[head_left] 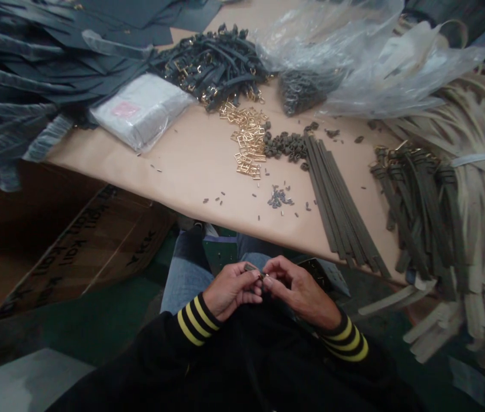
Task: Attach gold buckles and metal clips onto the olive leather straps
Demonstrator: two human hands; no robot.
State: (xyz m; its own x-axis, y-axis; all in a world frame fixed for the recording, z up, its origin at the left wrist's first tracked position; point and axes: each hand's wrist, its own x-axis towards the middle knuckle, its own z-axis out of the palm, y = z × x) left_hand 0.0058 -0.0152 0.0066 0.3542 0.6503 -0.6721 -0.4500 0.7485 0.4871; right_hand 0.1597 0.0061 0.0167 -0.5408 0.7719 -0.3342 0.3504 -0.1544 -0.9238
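My left hand [233, 290] is closed over my lap, below the table's front edge, with a short olive strap end [250, 267] between thumb and fingers. Its fingertips meet those of my right hand [300, 290], which is pinched at the same spot. A small gold glint shows between them, but the fingers cover most of what my right hand grips. Nearest on the table lie small metal clips [280, 197] in a loose scatter. Behind them are a pile of gold buckles [249, 140], a heap of olive strap loops [287, 146] and long olive straps [341, 206] laid side by side.
Dark straps with buckles [221, 66] are heaped at the back. A plastic-wrapped white packet [142, 109] lies left, near dark sheets [109, 34]. Finished-looking olive straps [426, 212] and beige strips [478, 189] overhang the right edge. A cardboard box [92, 252] stands below left.
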